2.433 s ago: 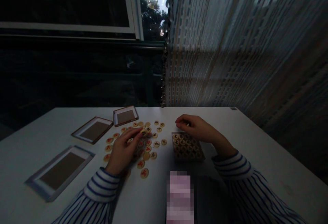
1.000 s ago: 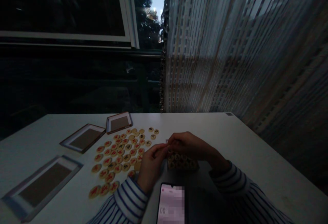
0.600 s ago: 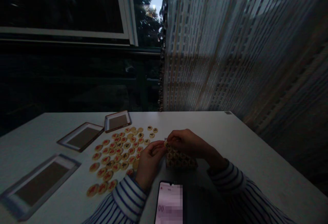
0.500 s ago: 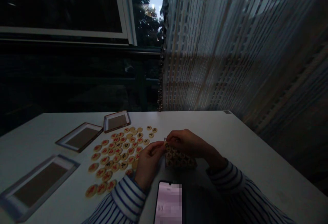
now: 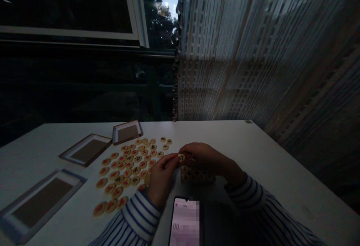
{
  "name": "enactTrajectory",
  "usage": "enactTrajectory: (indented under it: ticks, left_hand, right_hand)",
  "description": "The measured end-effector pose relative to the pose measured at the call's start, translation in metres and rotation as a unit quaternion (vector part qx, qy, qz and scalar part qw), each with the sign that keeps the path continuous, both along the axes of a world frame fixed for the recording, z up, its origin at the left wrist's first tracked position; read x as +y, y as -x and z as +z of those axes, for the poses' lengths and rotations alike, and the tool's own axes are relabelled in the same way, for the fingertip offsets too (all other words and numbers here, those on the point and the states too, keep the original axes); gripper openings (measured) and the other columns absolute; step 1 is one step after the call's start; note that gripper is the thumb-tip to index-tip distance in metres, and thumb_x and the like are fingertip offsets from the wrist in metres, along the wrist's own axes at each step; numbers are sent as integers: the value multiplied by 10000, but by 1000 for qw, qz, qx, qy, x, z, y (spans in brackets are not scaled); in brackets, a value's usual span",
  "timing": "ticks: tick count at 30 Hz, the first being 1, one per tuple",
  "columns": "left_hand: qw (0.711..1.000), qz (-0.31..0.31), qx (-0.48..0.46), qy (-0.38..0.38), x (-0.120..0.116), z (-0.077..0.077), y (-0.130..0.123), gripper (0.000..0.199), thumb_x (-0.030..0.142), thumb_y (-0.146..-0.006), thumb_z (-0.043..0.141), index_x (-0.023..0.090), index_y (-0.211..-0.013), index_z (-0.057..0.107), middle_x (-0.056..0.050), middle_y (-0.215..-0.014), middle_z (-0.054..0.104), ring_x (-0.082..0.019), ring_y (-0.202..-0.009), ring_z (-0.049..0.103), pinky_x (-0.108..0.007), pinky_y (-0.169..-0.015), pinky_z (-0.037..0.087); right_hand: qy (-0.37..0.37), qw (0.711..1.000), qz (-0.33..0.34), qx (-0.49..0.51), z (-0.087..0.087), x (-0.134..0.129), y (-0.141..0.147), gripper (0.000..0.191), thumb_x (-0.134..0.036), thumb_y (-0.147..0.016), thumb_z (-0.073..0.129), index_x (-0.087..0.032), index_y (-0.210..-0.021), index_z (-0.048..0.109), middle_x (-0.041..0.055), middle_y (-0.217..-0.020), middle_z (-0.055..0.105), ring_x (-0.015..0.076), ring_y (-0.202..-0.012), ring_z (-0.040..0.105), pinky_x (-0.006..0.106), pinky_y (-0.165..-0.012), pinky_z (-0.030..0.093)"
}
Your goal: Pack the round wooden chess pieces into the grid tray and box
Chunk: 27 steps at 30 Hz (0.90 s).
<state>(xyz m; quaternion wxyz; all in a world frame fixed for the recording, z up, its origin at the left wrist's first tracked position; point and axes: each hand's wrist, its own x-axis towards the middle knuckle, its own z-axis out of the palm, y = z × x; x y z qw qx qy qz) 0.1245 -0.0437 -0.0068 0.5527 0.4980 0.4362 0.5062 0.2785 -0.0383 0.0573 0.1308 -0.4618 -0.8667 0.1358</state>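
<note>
A round Chinese chess piece [image 5: 181, 158] with a dark character stands on edge between my two hands. My left hand [image 5: 161, 178] pinches it from the left. My right hand [image 5: 206, 158] is curled, with its fingertips at the same piece's right and upper edge. Just beneath my right hand is a box of Chinese chess pieces [image 5: 197, 177], partly covered by the palm and in shadow. Left of my hands, many loose pieces [image 5: 128, 164] lie spread on the white table [image 5: 225, 137], with red or black characters; a few show blank faces.
Three shallow rectangular box parts with brown insides lie on the left: a near one [image 5: 45, 201], a middle one [image 5: 87, 149] and a far one [image 5: 127, 131]. A phone [image 5: 182, 219] with a lit screen rests at the front edge. Beaded curtains [image 5: 225, 51] hang behind the table.
The piece has come up from over the box to between my fingertips, its face turned towards me. My right hand has shifted slightly left. The loose pieces lie as before.
</note>
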Motion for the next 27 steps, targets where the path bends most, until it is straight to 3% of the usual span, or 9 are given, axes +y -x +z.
enactTrajectory:
  ticks: [9,15,21,27]
  left_hand:
    - [1000,19,18,-6,1,-2,-1,259,312,-664,606,122,-836,642,-59,-820,677,-171,-789,613,-283,-746,477]
    - [993,17,106,-51,0,-6,-1,229,303,-695,573,147,-852,632,-51,-827,676,-168,-790,619,-283,-730,487]
    - [952,4,248,-180,2,-19,2,226,289,-748,511,170,-918,601,-56,-912,637,-166,-832,590,-323,-780,466]
    - [918,-14,323,-230,1,-22,4,226,248,-775,464,174,-961,567,-65,-971,610,-176,-913,554,-357,-828,444]
  right_hand:
    - [-53,998,35,-16,-4,3,0,256,-266,-769,513,-149,-989,569,79,-938,590,171,-883,507,277,-750,383]
    - [-57,997,1,-47,-3,5,-9,236,-243,-772,490,-151,-967,585,77,-899,592,169,-853,514,278,-745,377]
    - [-74,994,-43,-60,0,8,-31,306,-259,-766,488,-132,-1036,560,90,-966,593,180,-896,511,283,-786,365]
    - [-54,991,-78,-98,-3,13,-51,283,-295,-772,473,-142,-980,590,90,-921,613,176,-850,539,259,-742,370]
